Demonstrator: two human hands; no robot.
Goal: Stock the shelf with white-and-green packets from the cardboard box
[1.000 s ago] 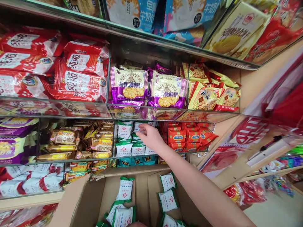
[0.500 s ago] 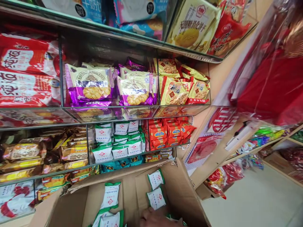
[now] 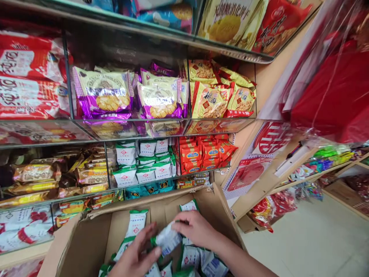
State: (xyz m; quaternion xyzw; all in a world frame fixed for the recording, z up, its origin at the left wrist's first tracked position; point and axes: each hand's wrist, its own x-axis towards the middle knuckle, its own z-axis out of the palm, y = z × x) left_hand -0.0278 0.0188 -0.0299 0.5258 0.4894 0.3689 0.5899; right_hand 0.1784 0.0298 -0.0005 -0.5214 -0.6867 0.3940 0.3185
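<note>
Above an open cardboard box [image 3: 76, 240], my right hand [image 3: 197, 227] pinches the upper end of a small white-and-green snack packet [image 3: 168, 238], slightly blurred. My left hand [image 3: 134, 257] is just left of that packet, fingers curved and apart around its left end; whether they touch it is hard to see. Inside the box lie several matching packets [image 3: 137, 225], some partly hidden by my hands. More of the same packets [image 3: 145, 175] stand stacked in a shelf compartment behind the box.
Red snack packets [image 3: 190, 154] fill the neighbouring compartment; brown-and-yellow ones [image 3: 37, 173] are left. Purple-and-cream biscuit packs [image 3: 161, 98] sit one shelf up, behind a glass edge. A red plastic-wrapped item [image 3: 328, 92] hangs at right, above tiled floor [image 3: 285, 250].
My left hand has come into view. My right hand has risen from inside the box with a packet in its fingers. The view has tilted slightly down.
</note>
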